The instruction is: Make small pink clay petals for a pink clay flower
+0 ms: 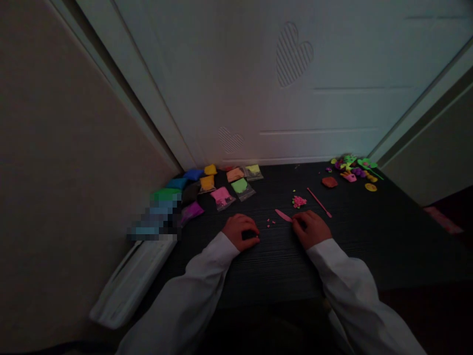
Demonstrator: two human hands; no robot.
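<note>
My left hand (pixel 241 231) rests low over the dark table, its thumb and forefinger pinched on what looks like a tiny pink bit of clay, mostly hidden by the fingertips. In my right hand (pixel 311 229) is the end of a pink plastic clay knife (pixel 283 215), whose blade points left. Between the hands lie several small pink clay bits (pixel 268 226). Just beyond the knife sits a pink clay cluster, flower-like, with a little green at its edge (pixel 299 201). A thin pink modelling tool (pixel 319 202) lies to the right of the cluster.
Bags of coloured clay, among them pink (pixel 222 196), green (pixel 241 187) and orange (pixel 207 184), lie at the back left. A long white case (pixel 135 281) is along the left edge. Finished clay flowers (pixel 354 167) and a red lump (pixel 329 182) are at the back right.
</note>
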